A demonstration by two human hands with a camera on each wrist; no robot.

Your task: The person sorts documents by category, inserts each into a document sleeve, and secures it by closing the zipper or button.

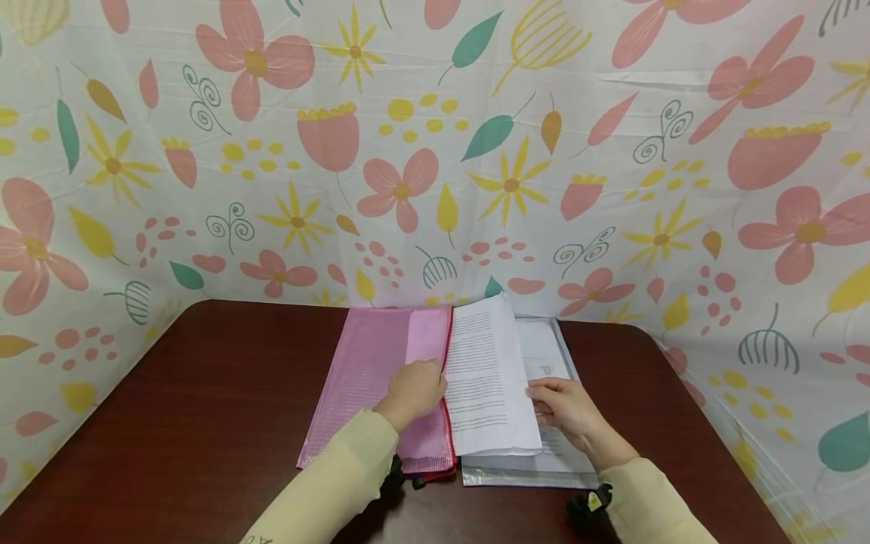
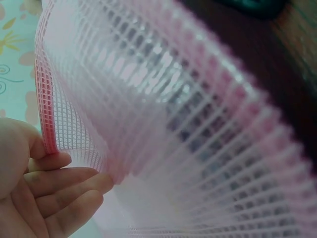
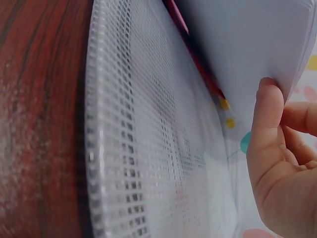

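A pink mesh zip pouch point(image 1: 353, 385) lies at the middle of the table, its red zipped edge facing right. My left hand point(image 1: 416, 391) grips that edge; in the left wrist view, the fingers point(image 2: 74, 183) hold the mesh side lifted. A stack of printed paper point(image 1: 482, 378) stands slightly raised, its left side along the pouch's red edge. My right hand point(image 1: 564, 408) pinches the stack's right edge, with the thumb point(image 3: 269, 106) on the paper's underside in the right wrist view. Partly hidden beneath the paper is a whitish mesh pouch point(image 1: 537, 479) with printed sheets showing through.
Dark brown tabletop point(image 1: 217, 393) extends on both sides. A white curtain point(image 1: 421, 113) with flowers and leaves hangs behind the table and along its sides. Black wrist devices point(image 1: 587, 506) sit by both cuffs.
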